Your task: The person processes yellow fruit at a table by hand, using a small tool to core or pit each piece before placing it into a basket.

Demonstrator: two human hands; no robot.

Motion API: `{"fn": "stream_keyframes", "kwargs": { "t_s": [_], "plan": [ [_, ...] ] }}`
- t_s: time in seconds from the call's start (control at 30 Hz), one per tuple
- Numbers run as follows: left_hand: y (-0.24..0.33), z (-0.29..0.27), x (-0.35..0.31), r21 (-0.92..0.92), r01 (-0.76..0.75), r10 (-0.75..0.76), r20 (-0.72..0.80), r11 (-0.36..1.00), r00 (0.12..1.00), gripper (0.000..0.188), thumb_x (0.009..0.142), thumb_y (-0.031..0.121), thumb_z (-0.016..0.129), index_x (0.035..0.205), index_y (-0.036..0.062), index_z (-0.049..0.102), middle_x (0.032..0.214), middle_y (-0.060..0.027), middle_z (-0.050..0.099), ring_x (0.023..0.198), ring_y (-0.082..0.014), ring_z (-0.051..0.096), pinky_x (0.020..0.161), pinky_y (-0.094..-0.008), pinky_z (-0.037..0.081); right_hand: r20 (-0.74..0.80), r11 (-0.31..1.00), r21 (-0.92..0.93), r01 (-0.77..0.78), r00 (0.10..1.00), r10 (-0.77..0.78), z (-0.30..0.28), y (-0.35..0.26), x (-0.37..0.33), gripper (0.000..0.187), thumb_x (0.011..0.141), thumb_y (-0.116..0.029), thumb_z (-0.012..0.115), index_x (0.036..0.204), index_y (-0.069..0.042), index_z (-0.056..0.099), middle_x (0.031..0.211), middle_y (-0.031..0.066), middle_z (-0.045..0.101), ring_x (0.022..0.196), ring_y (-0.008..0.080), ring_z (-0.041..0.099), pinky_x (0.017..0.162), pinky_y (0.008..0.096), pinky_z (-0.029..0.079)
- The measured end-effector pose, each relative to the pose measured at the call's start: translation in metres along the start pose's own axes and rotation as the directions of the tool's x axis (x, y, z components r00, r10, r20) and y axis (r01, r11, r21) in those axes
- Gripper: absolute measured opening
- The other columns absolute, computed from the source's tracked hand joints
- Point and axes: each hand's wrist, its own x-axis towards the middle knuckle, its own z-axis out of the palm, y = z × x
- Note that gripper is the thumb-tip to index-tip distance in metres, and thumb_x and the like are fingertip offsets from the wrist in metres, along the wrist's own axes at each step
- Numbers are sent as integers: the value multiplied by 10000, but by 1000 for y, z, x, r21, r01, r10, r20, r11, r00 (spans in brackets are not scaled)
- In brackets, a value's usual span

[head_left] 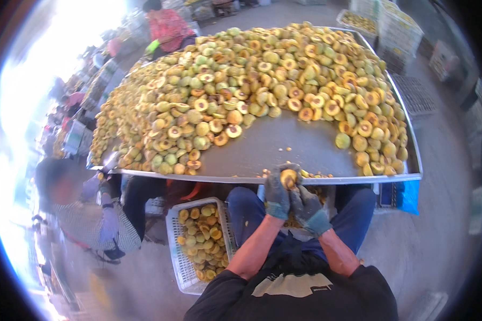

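In front of my lap, at the near edge of the metal table (262, 144), both my hands are gloved in grey with teal cuffs. My left hand (277, 196) is closed on a halved peach (288, 178), its cut face turned up. Right beside it, the fingers of my right hand (307, 207) are curled in against the fruit. Whether a small tool sits in those fingers is hidden. A large heap of halved peaches (241, 80), many with brown pits showing, covers much of the table. Small bits of fruit (316, 175) lie along the edge by my hands.
A white plastic crate (183, 273) of peach halves stands on the floor left of my legs. Below my hands is another container, partly hidden. A co-worker (93, 219) sits close at the left; another person (168, 29) is across the table. Stacked crates (399, 35) stand far right.
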Motion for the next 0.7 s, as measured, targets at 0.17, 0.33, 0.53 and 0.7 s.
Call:
{"fn": "stream_keyframes", "kwargs": {
  "t_s": [0.17,0.33,0.53,0.7],
  "plan": [
    [-7,9,0,109,-45,48,-18,993,999,241,845,129,552,1038,28,655,926,-108,707,820,-228,662,770,-369,547,110,975,181,-130,988,111,-6,23,-9,298,1031,-199,487,1114,50,629,814,91,672,776,164,624,711,316,498],
    [-57,15,-3,-318,153,-142,59,936,988,320,974,254,465,890,9,652,792,-106,678,659,-216,629,626,-347,524,401,798,374,-472,858,320,-12,54,-18,358,1015,-424,503,858,-105,548,596,-21,469,424,85,405,379,234,297],
    [-72,21,0,-483,179,-85,210,857,974,567,1038,417,388,733,10,639,647,-99,634,580,-172,605,565,-288,495,834,278,436,-856,500,232,-41,36,-5,475,989,-562,462,859,-107,505,548,-28,385,353,69,289,326,228,234],
    [-21,7,1,-567,438,-223,409,698,885,569,1045,432,369,797,0,645,673,-110,658,606,-172,616,622,-259,496,904,128,374,-919,392,173,-43,58,-2,457,986,-537,484,898,-90,506,546,-11,393,350,82,298,323,228,243]
  ]
}}
